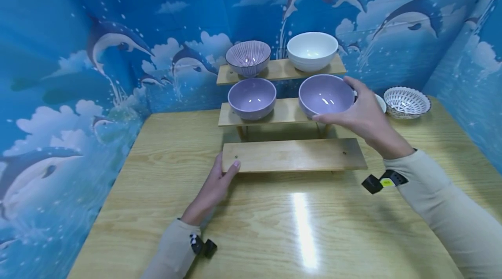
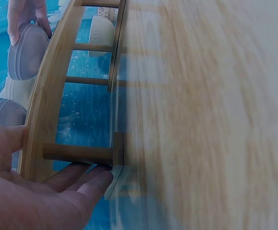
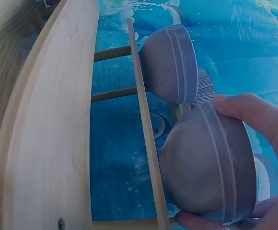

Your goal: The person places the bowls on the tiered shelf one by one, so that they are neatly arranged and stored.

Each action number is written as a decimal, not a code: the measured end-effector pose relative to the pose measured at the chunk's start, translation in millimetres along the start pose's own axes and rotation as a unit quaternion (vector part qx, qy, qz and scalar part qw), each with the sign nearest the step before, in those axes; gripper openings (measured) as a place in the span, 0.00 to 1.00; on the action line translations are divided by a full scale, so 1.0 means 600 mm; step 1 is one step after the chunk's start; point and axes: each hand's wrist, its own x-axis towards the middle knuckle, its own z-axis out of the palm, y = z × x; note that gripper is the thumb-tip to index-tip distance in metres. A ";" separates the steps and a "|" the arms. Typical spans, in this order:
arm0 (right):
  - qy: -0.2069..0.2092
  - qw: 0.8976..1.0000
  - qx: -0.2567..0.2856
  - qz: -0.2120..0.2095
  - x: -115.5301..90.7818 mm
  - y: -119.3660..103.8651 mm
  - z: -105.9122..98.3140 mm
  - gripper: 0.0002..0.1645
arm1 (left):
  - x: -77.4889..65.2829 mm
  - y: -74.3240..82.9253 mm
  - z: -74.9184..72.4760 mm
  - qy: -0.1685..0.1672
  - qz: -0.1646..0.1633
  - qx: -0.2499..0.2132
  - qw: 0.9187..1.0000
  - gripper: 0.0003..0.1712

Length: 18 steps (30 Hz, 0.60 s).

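In the head view, the right hand [image 1: 364, 115] is holding a purple bowl [image 1: 323, 92] right of the frame's center, its fingers spreading around the right side and its thumb pressing near the front. The bowl is sitting at the right end of the middle shelf [image 1: 288, 114]. From above it is showing a glossy lavender inside; only the right wrist view is revealing its rounded, duller outside, with raised bands running below the rim and the base meeting the shelf edge.

At lower center left, the left hand [image 1: 215, 183] is gripping the end of the bottom step [image 1: 292, 155], thumb lying on top. The head view is hiding the other fingers; the left wrist view is showing them curling underneath, beside a wooden crossbar [image 2: 76, 153]. That view is also exposing more of a pale bowl [image 2: 101, 37], which the right hand is mostly covering in the head view.

A matching purple bowl [image 1: 252, 98] is standing left on the middle shelf. Above, a striped bowl [image 1: 248, 57] and a white bowl [image 1: 312, 50] are occupying the top shelf [image 1: 278, 69].
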 end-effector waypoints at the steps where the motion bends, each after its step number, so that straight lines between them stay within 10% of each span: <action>1: -0.001 1.000 -0.001 0.001 0.001 -0.001 0.001 0.80 | 0.000 0.000 0.000 0.000 0.001 -0.002 1.000 0.48; 18: -0.011 1.000 0.010 -0.006 0.018 -0.014 0.013 0.78 | 0.000 0.000 0.001 0.002 -0.002 0.002 1.000 0.48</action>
